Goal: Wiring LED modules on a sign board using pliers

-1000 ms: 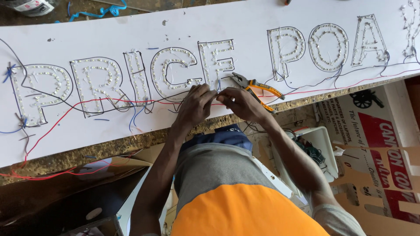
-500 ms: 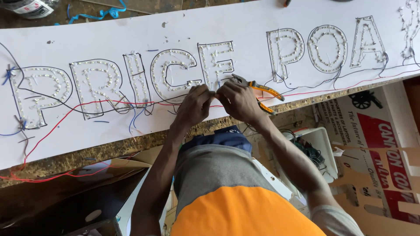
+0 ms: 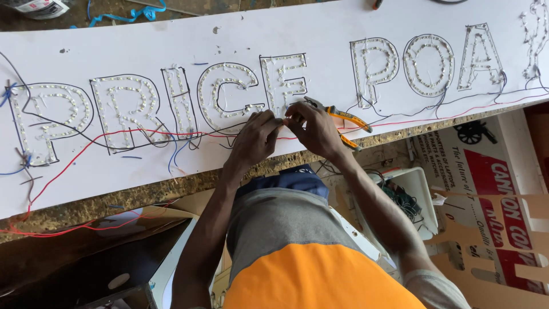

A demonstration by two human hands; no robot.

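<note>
A long white sign board [image 3: 320, 34] lies across a rough wooden bench, carrying large letters outlined in black and filled with small bulbs. Red, black and blue wires [image 3: 114, 136] run under the letters. My left hand [image 3: 254, 140] and my right hand [image 3: 315, 130] meet fingertip to fingertip at the board's near edge, below one of the middle letters, pinching a thin wire [image 3: 281, 121] between them. Yellow-handled pliers [image 3: 350, 121] sit in my right hand, the jaws poking out above the knuckles and the handles out to the right.
The bench edge [image 3: 143, 191] runs below the board. A white tub [image 3: 416, 189] with wires stands at lower right beside printed cardboard [image 3: 503, 189]. A dark box [image 3: 91, 252] is at lower left. Blue wire scraps [image 3: 123, 14] lie beyond the board.
My hands have stayed at the same spot under the middle letters, with the fingertips drawn closer together on the wire. The pliers remain in my right hand.
</note>
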